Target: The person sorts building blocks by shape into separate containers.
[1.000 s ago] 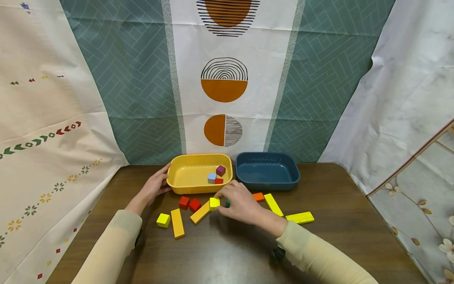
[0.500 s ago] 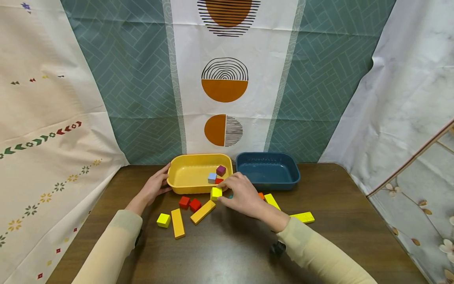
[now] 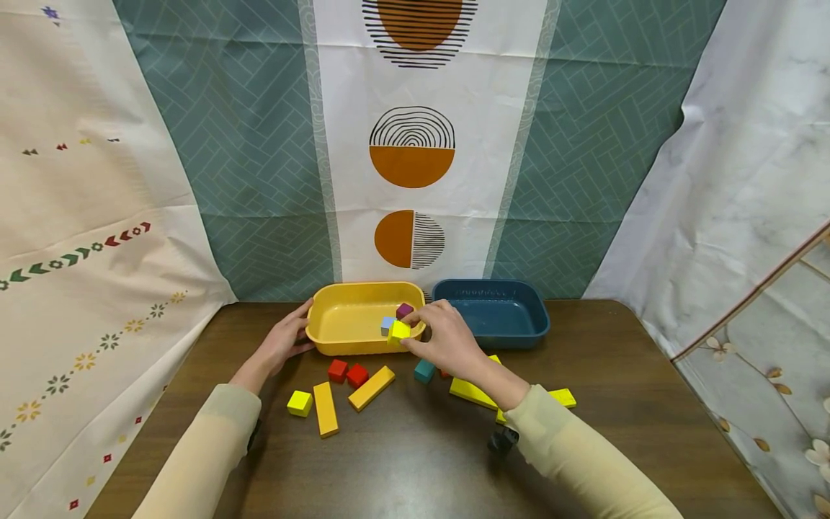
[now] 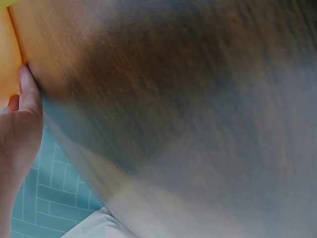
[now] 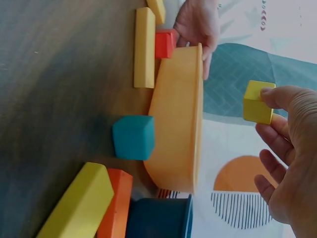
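Observation:
My right hand (image 3: 447,337) pinches a yellow cube (image 5: 258,101) between thumb and fingers, raised over the front rim of the yellow bin (image 3: 344,344). Inside that bin lie a purple cube (image 3: 405,311) and a light blue cube (image 3: 387,324); the red piece seen there earlier is hidden behind the held cube. My left hand (image 3: 282,342) rests against the bin's left end, its fingers extended along the outer wall in the left wrist view. A teal cube (image 3: 424,371) lies on the table in front of the bin's right corner.
A dark blue bin (image 3: 509,340) stands right of the yellow one. In front lie two red cubes (image 3: 338,370), two orange-yellow blocks (image 3: 326,410) and another yellow cube (image 3: 300,404). Several yellow blocks (image 3: 473,393) and an orange block (image 5: 115,203) lie around the right forearm.
My right hand has lifted the yellow cube up and away from the table to above the bin's front rim, uncovering the teal cube. The left hand stays at the bin.

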The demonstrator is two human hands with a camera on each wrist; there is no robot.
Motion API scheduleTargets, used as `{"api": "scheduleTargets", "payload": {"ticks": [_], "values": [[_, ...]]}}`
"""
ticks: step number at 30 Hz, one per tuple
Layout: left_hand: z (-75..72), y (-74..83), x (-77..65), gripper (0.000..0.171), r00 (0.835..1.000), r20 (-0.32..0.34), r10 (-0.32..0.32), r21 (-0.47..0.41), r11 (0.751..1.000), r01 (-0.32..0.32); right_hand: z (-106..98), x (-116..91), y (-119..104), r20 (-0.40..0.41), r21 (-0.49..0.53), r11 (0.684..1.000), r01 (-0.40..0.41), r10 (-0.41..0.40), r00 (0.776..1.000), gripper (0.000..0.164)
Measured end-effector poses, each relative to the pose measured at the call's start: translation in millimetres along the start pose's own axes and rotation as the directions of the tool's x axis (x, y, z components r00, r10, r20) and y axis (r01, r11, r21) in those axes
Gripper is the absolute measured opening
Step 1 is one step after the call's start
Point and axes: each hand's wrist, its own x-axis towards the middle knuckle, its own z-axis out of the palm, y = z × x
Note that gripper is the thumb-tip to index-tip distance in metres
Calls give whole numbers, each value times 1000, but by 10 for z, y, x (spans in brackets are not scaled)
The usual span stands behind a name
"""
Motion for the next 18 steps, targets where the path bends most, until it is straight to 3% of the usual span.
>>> {"api": "scheduleTargets", "payload": {"ticks": [18], "values": [[-12,-35,22,58,1000,2,9,-3,1000,-9,-31,282,91,-63,-32,998,-55,53,997,30]]}}
